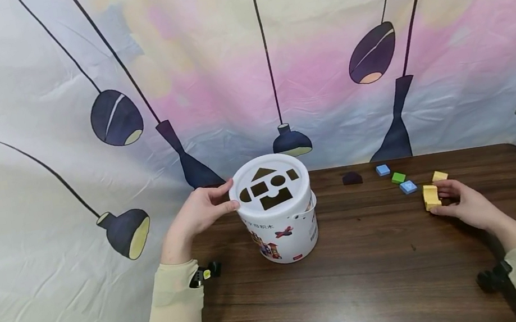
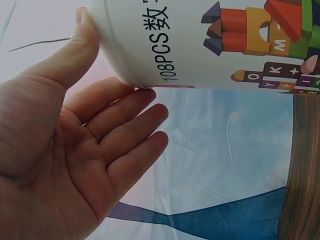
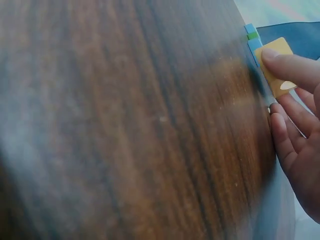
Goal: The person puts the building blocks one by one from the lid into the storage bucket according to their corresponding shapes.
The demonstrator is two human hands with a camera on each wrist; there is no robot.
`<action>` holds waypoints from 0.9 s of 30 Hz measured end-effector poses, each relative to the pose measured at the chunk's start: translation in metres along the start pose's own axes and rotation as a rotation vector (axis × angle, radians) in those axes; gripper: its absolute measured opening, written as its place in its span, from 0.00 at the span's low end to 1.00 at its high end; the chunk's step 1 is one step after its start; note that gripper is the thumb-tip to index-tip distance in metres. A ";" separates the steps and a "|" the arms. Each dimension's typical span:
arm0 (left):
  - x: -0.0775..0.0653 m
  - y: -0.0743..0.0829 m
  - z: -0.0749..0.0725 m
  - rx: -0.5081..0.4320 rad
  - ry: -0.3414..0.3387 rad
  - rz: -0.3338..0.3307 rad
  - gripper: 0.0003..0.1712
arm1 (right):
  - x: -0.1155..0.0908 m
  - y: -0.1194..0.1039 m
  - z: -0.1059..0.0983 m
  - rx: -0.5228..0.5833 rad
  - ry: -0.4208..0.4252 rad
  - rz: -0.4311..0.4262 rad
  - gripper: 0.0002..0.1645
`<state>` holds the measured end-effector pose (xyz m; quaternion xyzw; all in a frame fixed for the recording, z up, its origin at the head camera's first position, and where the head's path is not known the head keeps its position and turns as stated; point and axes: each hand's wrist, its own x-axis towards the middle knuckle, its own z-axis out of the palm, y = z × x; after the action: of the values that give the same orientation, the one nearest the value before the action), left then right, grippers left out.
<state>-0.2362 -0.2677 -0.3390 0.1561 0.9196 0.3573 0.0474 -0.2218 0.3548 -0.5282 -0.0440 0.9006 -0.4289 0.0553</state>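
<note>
1. Yellow notched block [image 1: 430, 196], head view: pinched by my right hand [image 1: 466, 203], well right of the white bucket [image 1: 285, 236].
2. Left wrist: my left hand [image 2: 85, 142], fingers straight, touches the bucket's lid [image 2: 111, 42].
3. Right wrist: my thumb presses the block's face.

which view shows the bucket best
Head view: it shows the bucket from lid to base. The left wrist view catches only part of its printed side, cropped by the frame; the right wrist view shows none of it.

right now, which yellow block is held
The nearer yellow block, pinched by the right hand; the other yellow block lies beyond it on the table.
</note>
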 end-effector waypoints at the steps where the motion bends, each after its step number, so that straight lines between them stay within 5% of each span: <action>1: 0.000 0.000 0.000 0.001 0.000 -0.001 0.40 | -0.001 -0.001 0.000 -0.003 0.011 -0.006 0.56; 8: 0.000 0.002 -0.001 -0.006 -0.001 -0.006 0.40 | -0.009 -0.004 0.005 0.013 0.148 -0.075 0.47; 16: 0.000 0.002 -0.001 -0.005 0.000 -0.010 0.39 | -0.016 -0.015 0.007 0.087 0.250 -0.043 0.39; 27: 0.000 0.002 -0.001 0.007 0.003 0.002 0.39 | -0.015 -0.020 0.008 0.156 0.242 -0.095 0.40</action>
<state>-0.2353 -0.2668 -0.3369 0.1566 0.9209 0.3542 0.0449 -0.2050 0.3379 -0.5164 -0.0300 0.8614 -0.5020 -0.0706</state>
